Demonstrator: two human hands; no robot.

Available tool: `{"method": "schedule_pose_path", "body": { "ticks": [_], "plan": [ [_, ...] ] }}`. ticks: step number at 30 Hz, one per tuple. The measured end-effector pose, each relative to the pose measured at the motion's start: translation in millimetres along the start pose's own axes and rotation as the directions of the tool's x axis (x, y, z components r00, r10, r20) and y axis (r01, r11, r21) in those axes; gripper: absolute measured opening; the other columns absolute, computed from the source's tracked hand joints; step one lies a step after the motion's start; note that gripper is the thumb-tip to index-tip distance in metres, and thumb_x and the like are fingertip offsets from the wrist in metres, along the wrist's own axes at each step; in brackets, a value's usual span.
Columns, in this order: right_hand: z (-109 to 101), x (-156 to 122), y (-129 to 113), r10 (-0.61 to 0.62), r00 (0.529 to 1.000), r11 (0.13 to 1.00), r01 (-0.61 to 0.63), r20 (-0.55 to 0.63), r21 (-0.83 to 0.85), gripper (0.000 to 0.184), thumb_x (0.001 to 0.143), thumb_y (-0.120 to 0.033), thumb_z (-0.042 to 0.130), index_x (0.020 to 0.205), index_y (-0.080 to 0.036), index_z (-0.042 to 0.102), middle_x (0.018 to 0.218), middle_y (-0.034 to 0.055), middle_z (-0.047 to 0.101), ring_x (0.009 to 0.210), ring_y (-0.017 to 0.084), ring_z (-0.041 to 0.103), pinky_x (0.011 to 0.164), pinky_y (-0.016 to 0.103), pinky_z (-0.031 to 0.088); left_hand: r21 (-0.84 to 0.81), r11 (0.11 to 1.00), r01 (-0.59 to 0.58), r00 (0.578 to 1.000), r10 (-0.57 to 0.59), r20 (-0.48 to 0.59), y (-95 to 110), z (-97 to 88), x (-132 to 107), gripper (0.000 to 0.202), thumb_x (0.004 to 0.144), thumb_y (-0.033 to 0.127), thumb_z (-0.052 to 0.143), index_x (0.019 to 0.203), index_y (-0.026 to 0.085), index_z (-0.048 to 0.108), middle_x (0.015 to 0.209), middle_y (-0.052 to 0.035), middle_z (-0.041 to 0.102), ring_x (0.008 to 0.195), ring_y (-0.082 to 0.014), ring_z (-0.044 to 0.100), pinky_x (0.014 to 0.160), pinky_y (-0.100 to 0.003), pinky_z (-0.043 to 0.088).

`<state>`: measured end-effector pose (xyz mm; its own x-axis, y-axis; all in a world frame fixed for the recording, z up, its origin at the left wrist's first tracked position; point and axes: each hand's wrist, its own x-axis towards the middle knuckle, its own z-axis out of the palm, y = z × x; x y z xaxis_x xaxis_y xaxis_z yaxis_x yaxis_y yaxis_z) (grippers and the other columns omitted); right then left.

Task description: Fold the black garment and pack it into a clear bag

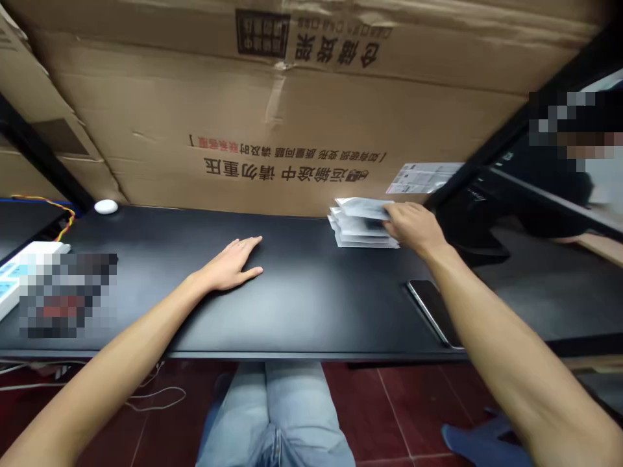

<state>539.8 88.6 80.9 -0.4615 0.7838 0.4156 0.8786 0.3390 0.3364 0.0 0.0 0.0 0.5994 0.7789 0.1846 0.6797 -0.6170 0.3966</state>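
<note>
On the black tabletop [302, 285], my left hand [233, 263] rests with its fingers stretched out and thumb apart, holding nothing. My right hand [413, 224] is at the far right part of the table, its fingers closed on the right edge of the top white packet [365, 207]. Beneath that packet lies a stack of several flat white packets [363, 240], close to the cardboard backing. What is inside them cannot be made out. A phone [435, 311] with a dark screen lies under my right forearm, near the front edge.
A cardboard wall [292, 97] with printed characters stands behind the table. At left are a white power strip [29, 266], a blurred dark object [68, 295] and a white rounded case [106, 207]. Another person [545, 168] is beyond the black frame at right.
</note>
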Motion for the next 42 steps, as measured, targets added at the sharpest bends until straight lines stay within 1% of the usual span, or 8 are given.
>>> {"method": "schedule_pose_path", "body": {
  "ticks": [3, 8, 11, 13, 19, 23, 30, 42],
  "plan": [
    [-19.5, 4.7, -43.6, -0.006, 0.991, 1.000, 0.006, -0.136, -0.001, 0.038, 0.102, -0.028, 0.065, 0.135, -0.009, 0.070, 0.132, 0.0275, 0.077, 0.122, 0.035, 0.071, 0.102, 0.043, 0.047, -0.058, 0.998, -0.010, 0.993, 0.004, -0.116, -0.1, -4.0, 0.0, 0.094, 0.107, 0.059, 0.060, 0.180, 0.021, 0.014, 0.181, -0.0198, 0.034, 0.168, -0.0343, 0.035, 0.138, -0.056, 0.032],
    [-47.1, 7.3, -182.0, -0.227, 0.960, 0.962, 0.247, -0.161, 0.118, 0.035, 0.106, -0.021, 0.060, 0.139, -0.017, 0.069, 0.134, 0.0156, 0.079, 0.120, 0.031, 0.072, 0.098, 0.040, 0.054, -0.063, 0.989, -0.135, 0.947, 0.110, -0.303, 8.8, -14.8, 2.2, 0.107, 0.096, 0.060, 0.077, 0.178, 0.027, 0.017, 0.179, -0.0186, 0.035, 0.167, -0.0380, 0.035, 0.137, -0.061, 0.035],
    [-44.4, 10.8, -252.2, -0.290, 0.954, 0.931, 0.300, -0.079, 0.207, 0.032, 0.107, -0.021, 0.058, 0.135, -0.014, 0.071, 0.119, 0.0157, 0.082, 0.106, 0.031, 0.075, 0.086, 0.040, 0.059, 0.001, 0.979, -0.203, 0.945, 0.196, -0.263, 16.5, -14.7, 2.5, 0.097, 0.093, 0.054, 0.082, 0.173, 0.030, 0.034, 0.178, -0.0162, 0.039, 0.165, -0.0378, 0.040, 0.136, -0.060, 0.037],
    [-35.4, 14.9, -274.0, -0.322, 0.943, 0.913, 0.331, -0.079, 0.238, 0.031, 0.105, -0.020, 0.062, 0.135, -0.017, 0.072, 0.119, 0.0144, 0.083, 0.106, 0.029, 0.077, 0.089, 0.038, 0.062, 0.046, 0.971, -0.234, 0.952, 0.238, -0.194, 19.8, -12.2, 1.9, 0.073, 0.098, 0.043, 0.077, 0.163, 0.030, 0.048, 0.173, -0.0140, 0.048, 0.160, -0.0346, 0.047, 0.134, -0.057, 0.041],
    [-13.3, 4.5, -240.1, -0.439, 0.867, 0.690, 0.494, -0.237, 0.529, 0.050, 0.104, -0.019, 0.063, 0.153, -0.026, 0.064, 0.150, 0.0119, 0.073, 0.133, 0.029, 0.073, 0.113, 0.050, 0.062, 0.101, 0.968, -0.232, 0.967, 0.241, -0.088, 22.1, -11.8, -1.6, 0.053, 0.096, 0.014, 0.060, 0.148, 0.026, 0.060, 0.154, -0.0086, 0.067, 0.146, -0.0277, 0.062, 0.124, -0.048, 0.053],
    [-11.6, -25.5, -216.9, -0.362, 0.884, 0.724, 0.467, -0.296, 0.508, 0.032, 0.107, -0.017, 0.061, 0.134, -0.026, 0.076, 0.133, 0.0096, 0.082, 0.116, 0.027, 0.081, 0.098, 0.044, 0.070, 0.111, 0.973, -0.201, 0.975, 0.210, -0.078, 25.7, -15.4, -2.7, 0.046, 0.093, 0.018, 0.063, 0.138, 0.026, 0.064, 0.147, -0.0099, 0.070, 0.137, -0.0286, 0.067, 0.114, -0.046, 0.059],
    [-21.5, -41.3, -231.9, -0.403, 0.838, 0.700, 0.541, -0.367, 0.466, 0.023, 0.109, -0.019, 0.063, 0.126, -0.024, 0.079, 0.130, 0.0104, 0.083, 0.105, 0.026, 0.082, 0.092, 0.043, 0.070, 0.206, 0.956, -0.208, 0.970, 0.229, -0.081, 50.8, -14.5, 0.4, 0.042, 0.100, 0.052, 0.072, 0.130, 0.024, 0.067, 0.134, -0.0123, 0.072, 0.126, -0.0324, 0.068, 0.104, -0.049, 0.058],
    [-9.4, -43.3, -228.5, -0.307, 0.887, 0.608, 0.462, -0.345, 0.646, 0.024, 0.111, -0.022, 0.058, 0.119, -0.025, 0.080, 0.124, 0.0092, 0.084, 0.103, 0.023, 0.083, 0.088, 0.037, 0.070, 0.456, 0.854, -0.251, 0.925, 0.351, -0.148, 115.7, 38.9, 23.6, 0.022, 0.112, 0.031, 0.053, 0.106, 0.024, 0.073, 0.106, -0.0098, 0.076, 0.098, -0.0282, 0.069, 0.078, -0.045, 0.052]
  ]
}}
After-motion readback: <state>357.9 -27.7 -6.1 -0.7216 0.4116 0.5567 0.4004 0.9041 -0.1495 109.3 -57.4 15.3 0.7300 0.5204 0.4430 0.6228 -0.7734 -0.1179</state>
